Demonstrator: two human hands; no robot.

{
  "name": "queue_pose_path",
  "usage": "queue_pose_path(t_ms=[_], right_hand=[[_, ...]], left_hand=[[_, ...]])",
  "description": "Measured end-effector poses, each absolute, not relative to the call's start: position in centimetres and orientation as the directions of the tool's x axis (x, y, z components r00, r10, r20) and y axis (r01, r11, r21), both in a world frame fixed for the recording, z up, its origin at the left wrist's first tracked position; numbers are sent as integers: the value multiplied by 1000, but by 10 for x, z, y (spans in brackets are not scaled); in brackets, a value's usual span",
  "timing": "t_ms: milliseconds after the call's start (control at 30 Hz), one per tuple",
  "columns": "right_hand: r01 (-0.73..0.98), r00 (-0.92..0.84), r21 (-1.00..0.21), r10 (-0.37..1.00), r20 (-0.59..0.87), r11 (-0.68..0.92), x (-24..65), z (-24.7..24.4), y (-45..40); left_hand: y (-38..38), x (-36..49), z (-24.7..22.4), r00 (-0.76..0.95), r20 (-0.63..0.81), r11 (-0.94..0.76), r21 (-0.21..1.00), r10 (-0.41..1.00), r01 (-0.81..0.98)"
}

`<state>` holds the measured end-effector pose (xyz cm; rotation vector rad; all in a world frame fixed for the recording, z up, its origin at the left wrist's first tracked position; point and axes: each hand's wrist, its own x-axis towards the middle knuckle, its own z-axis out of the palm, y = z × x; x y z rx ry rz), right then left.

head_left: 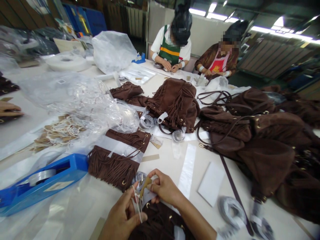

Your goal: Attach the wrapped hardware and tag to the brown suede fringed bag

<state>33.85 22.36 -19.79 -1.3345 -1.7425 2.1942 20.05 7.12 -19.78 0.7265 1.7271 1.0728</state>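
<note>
Two hands work low at the bench [165, 156] edge: the left hand [122, 216] pinches a white string [137, 203], the right hand [163, 188] pinches a tan tag [145, 186], its long axis tilted up-right. Fringed bag [117, 160] just beyond; tape dispenser [42, 183] left. Dark bag [160, 223] beneath is cut off.
</note>
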Motion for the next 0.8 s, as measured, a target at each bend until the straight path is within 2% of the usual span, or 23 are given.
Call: queue_pose_path(t_ms=[67,133,200,233,333,433,600,700,800], right_hand=[[530,-597,-811,570,-564,-247,339,-188,222],[606,-582,-795,668,-463,-23,340,-172,216],[629,-605,-757,722,-335,176,338,-154,207],[620,-620,-752,727,-295,224,337,-146,203],[540,-660,-821,698,-279,182,334,-134,193],[457,-700,-883,655,-284,106,336,-131,192],[432,-794,-873,555,-249,226,342,-123,192],[445,-747,-867,626,-222,224,339,-126,186],[384,-657,-919,727,-201,92,333,-139,183]], left_hand=[[76,203,-194,-396,-337,453,856,854,249],[80,205,-192,-371,-263,419,791,891,446],[85,206,-192,-315,-201,355,736,928,577],[86,207,-192,-296,-169,323,717,940,618],[89,210,-196,-287,-87,269,670,954,692],[87,211,-199,-275,-76,256,652,958,713],[83,205,-202,-219,-128,240,738,967,631],[83,199,-205,-194,-105,201,789,975,581],[83,193,-205,-220,-89,202,795,971,572]])
